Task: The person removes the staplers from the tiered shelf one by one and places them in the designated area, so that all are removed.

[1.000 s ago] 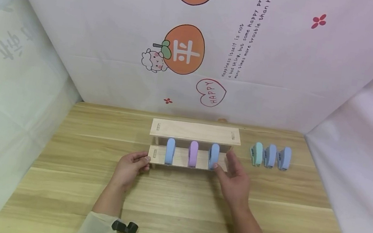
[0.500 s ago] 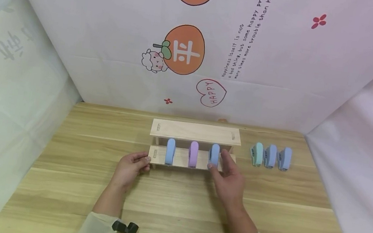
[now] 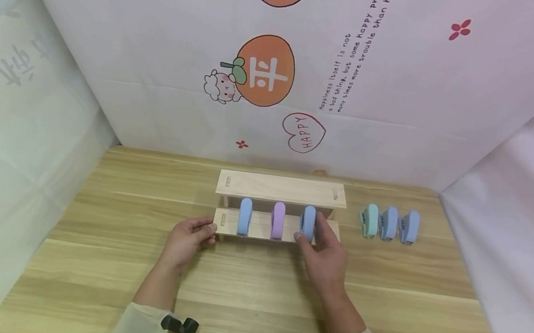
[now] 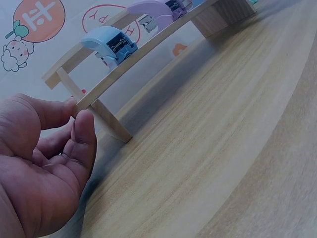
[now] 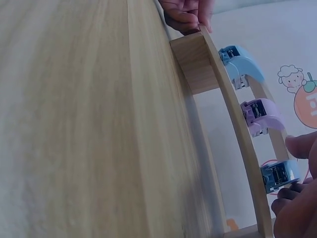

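A light wooden two-tier rack [image 3: 258, 225] bears three small staplers on its lower front shelf: a light blue one [image 3: 244, 217], a purple one [image 3: 278, 221] and a blue one [image 3: 308, 222]. My left hand [image 3: 189, 238] pinches the shelf's left end between thumb and fingers, seen closely in the left wrist view. At the right end, my right hand [image 3: 326, 257] straddles the right-hand blue stapler, thumb to its left and fingers along its right side. The right wrist view shows a gap between the thumb [image 5: 301, 146] and that stapler [image 5: 280, 176].
Three more staplers, one mint green [image 3: 369, 221] and two blue-grey [image 3: 389, 223], stand in a row on the wooden table [image 3: 247, 306] right of the rack. A bare upper shelf [image 3: 282, 189] runs along the rack's back. Printed white cloth hangs behind the table.
My right hand has moved left, its thumb passing from the right-hand stapler's right side to its left. My left hand and the staplers have stayed in place.
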### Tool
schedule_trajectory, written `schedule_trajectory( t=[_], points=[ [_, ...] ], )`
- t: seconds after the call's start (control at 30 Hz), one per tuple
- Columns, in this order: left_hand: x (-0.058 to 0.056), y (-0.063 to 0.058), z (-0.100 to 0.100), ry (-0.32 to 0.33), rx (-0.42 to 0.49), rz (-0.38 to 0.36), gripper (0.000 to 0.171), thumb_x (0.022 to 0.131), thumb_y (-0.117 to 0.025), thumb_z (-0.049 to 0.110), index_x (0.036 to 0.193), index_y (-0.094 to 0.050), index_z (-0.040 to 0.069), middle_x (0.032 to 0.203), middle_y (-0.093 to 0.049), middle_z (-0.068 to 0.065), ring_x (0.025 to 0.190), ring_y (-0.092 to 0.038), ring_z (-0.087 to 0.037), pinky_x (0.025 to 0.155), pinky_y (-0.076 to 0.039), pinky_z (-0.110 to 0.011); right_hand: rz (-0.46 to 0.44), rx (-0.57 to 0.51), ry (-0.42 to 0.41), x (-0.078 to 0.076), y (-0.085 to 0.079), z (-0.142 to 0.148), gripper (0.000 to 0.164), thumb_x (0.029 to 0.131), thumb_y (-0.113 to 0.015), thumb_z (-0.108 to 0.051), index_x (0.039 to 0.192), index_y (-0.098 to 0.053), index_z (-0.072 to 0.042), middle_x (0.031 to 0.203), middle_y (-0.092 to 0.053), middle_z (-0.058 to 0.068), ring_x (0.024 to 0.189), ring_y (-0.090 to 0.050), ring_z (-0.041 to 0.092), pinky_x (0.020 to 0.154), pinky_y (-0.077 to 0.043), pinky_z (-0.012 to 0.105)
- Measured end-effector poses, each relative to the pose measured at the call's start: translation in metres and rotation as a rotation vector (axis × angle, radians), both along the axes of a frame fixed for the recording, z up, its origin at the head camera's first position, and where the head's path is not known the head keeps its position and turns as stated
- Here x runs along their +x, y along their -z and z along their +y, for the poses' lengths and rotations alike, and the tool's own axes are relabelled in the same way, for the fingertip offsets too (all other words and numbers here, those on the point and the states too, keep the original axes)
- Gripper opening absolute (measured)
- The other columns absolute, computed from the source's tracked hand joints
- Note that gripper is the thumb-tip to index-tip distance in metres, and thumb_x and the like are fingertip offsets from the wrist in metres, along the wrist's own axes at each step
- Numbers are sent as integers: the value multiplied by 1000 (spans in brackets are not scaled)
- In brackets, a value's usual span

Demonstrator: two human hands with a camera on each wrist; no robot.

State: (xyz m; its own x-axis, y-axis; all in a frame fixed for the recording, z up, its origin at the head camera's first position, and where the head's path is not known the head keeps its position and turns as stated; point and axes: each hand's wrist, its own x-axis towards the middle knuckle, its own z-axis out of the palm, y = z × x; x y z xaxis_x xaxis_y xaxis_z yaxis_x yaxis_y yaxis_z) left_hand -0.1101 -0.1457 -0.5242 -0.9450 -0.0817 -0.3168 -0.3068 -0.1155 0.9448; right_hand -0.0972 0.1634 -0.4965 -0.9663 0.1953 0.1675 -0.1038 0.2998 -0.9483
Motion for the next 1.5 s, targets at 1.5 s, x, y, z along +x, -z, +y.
schedule_trajectory(
  t=[1.5],
  points=[
    [0,0,3,-10,-7,-4,36,99,-69,6,132,-63,-8,112,-69,-18,88,-69,-21,78,-64,-27,19,163,29,5,0,-1,52,97,-71,-7,147,-56,-7,150,-56,10,139,-52,28,114,-45,44]
  ],
)
